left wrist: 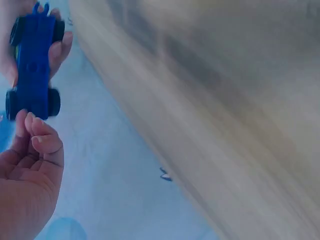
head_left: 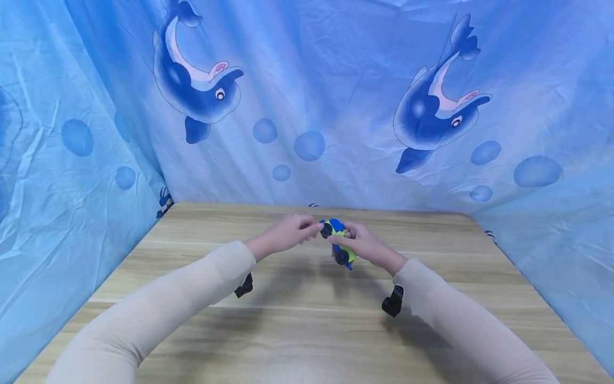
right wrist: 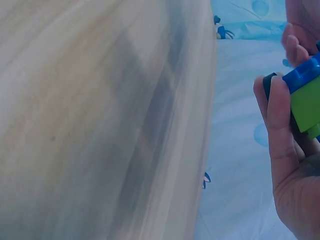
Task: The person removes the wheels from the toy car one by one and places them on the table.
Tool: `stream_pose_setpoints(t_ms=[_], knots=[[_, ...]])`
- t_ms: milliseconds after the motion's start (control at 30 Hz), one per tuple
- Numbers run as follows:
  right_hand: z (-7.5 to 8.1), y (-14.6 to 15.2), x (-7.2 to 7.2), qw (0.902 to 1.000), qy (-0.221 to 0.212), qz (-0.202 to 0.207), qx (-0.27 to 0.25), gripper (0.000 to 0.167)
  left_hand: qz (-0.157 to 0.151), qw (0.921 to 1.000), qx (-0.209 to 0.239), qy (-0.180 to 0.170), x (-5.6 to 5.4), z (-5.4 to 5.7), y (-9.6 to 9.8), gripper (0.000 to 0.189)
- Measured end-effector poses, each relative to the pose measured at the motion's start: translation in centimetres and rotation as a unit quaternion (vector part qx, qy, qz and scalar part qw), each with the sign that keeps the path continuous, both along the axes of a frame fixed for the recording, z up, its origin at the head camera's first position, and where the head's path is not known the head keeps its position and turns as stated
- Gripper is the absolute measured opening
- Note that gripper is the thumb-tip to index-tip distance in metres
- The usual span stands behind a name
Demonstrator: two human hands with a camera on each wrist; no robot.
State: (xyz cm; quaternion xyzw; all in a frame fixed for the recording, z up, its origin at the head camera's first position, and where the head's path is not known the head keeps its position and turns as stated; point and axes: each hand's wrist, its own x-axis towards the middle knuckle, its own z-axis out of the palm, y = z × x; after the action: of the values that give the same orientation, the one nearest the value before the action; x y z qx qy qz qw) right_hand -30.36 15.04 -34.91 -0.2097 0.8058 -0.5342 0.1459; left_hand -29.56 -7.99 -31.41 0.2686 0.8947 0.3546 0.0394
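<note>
A blue and lime-green toy car [head_left: 338, 241] with black wheels is held up above the table, tilted on its side in the head view. My right hand [head_left: 365, 244] grips it round the body, fingers and thumb on opposite sides. My left hand [head_left: 292, 233] has its curled fingertips right at the car's other end, pinching it beside a wheel. In the left wrist view the flat blue underside of the car [left wrist: 35, 65] faces the camera, with the left fingers [left wrist: 45, 142] at its lower end. The right wrist view shows the green side of the car [right wrist: 307, 102].
The wooden table [head_left: 307, 330] spreads below both arms, with their shadows on it. A blue curtain [head_left: 345, 106] printed with dolphins and bubbles hangs behind and at both sides. Black wrist mounts [head_left: 393, 302] hang under the sleeves.
</note>
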Motion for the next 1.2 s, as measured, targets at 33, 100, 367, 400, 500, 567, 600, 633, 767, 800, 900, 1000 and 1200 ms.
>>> stream_pose_setpoints(t_ms=[33,100,367,400,500,567,600,633,767,800,900,1000,1200], knots=[[0.0,0.0,0.1,1.0000,-0.003,-0.005,-0.002,0.055,-0.009,0.9999,-0.001,-0.009,0.1,-0.2,0.1,0.033],[0.0,-0.2,0.2,1.0000,-0.005,-0.005,-0.007,0.056,-0.018,0.9995,0.006,-0.025,0.2,-0.5,0.3,0.035],[-0.3,-0.5,0.8,0.9996,0.028,-0.007,0.003,0.049,-0.001,0.9980,0.053,-0.034,0.3,-1.1,1.1,0.033],[-0.4,-0.5,0.9,0.9994,0.031,-0.013,0.006,0.049,0.003,0.9978,0.057,-0.035,0.3,-1.1,1.2,0.032],[-0.5,-0.7,1.0,0.9985,0.041,-0.034,0.016,0.052,0.021,0.9974,0.061,-0.033,0.4,-1.2,1.4,0.031],[-0.7,-0.8,1.0,0.9975,0.049,-0.046,0.020,0.054,0.038,0.9968,0.062,-0.032,0.5,-1.3,1.5,0.031],[-0.8,-0.9,1.0,0.9970,0.053,-0.052,0.020,0.055,0.046,0.9964,0.063,-0.032,0.5,-1.4,1.6,0.031],[-1.0,-1.0,1.0,0.9963,0.058,-0.060,0.022,0.054,0.055,0.9960,0.063,-0.032,0.5,-1.5,1.7,0.032],[-1.4,-1.2,1.1,0.9930,0.076,-0.085,0.032,0.047,0.079,0.9947,0.060,-0.029,0.6,-1.7,2.0,0.033],[-1.4,-1.3,1.1,0.9921,0.080,-0.090,0.036,0.045,0.083,0.9945,0.057,-0.027,0.6,-1.8,2.1,0.034],[-1.5,-1.4,1.3,0.9905,0.086,-0.096,0.048,0.042,0.093,0.9945,0.044,-0.017,0.7,-1.9,2.3,0.034],[-1.5,-1.5,1.3,0.9900,0.088,-0.097,0.052,0.042,0.099,0.9944,0.035,-0.007,0.9,-1.9,2.5,0.033],[-1.9,-1.7,1.2,0.9895,0.077,-0.112,0.050,0.044,0.106,0.9942,0.016,0.015,1.0,-2.1,2.7,0.032]])
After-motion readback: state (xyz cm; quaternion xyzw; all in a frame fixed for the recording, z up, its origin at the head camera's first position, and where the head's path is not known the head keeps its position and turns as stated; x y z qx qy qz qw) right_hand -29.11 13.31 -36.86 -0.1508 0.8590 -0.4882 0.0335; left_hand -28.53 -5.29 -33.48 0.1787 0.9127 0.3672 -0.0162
